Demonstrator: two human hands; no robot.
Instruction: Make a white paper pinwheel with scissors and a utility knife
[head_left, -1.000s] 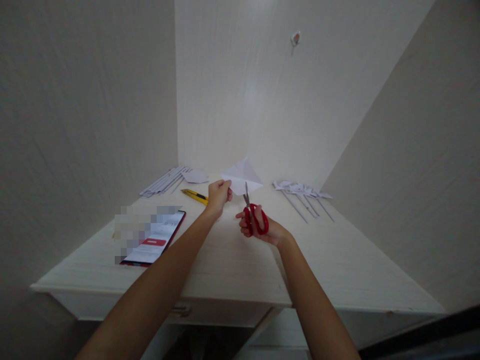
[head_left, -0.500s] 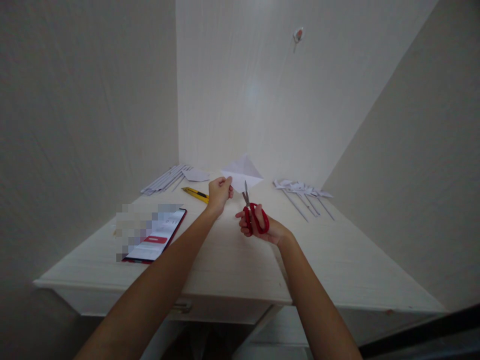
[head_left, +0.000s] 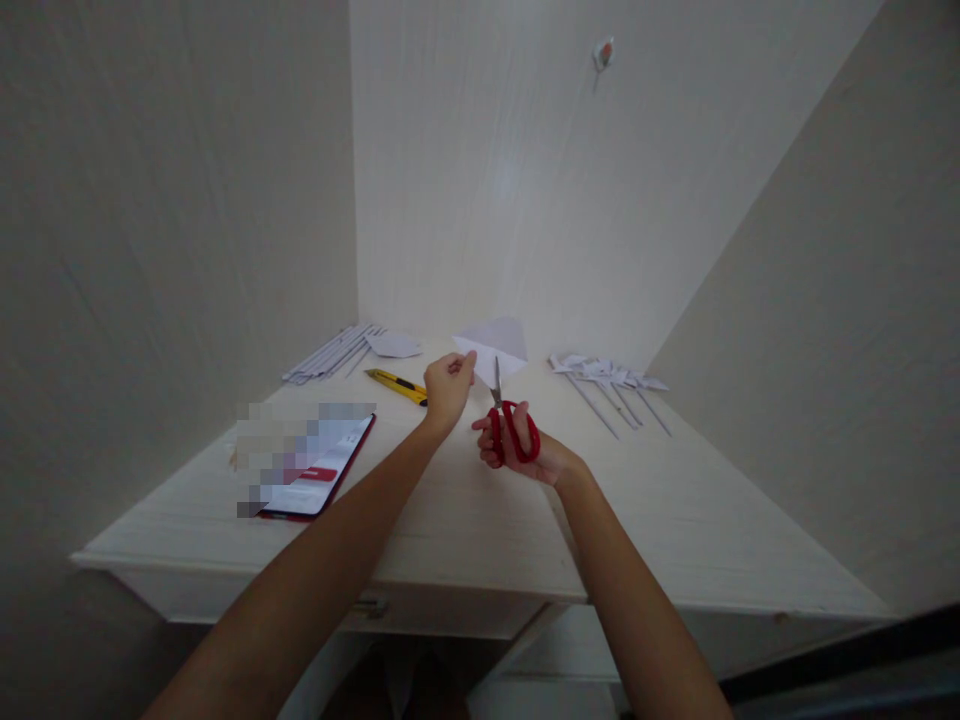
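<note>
My left hand [head_left: 450,388] pinches the left edge of a folded white sheet of paper [head_left: 504,340], which is held up over the far middle of the desk. In my right hand [head_left: 517,445] is a pair of scissors [head_left: 516,432] with red handles, fingers and thumb through the loops. The blades point away from me and lie against the lower part of the paper. They look nearly closed; whether paper sits between them I cannot make out. A yellow utility knife [head_left: 397,385] lies just left of my left hand.
Rolled paper sticks [head_left: 330,355] are piled at the back left, a folded paper piece [head_left: 394,345] beside them. Pinwheel-like paper pieces on sticks [head_left: 607,375] lie at the right. A phone [head_left: 326,470] rests near my left forearm. Walls enclose the white desk [head_left: 465,530].
My left hand has shifted slightly right along with the paper, which has tilted. The scissor blades look closer together and overlap the paper more.
</note>
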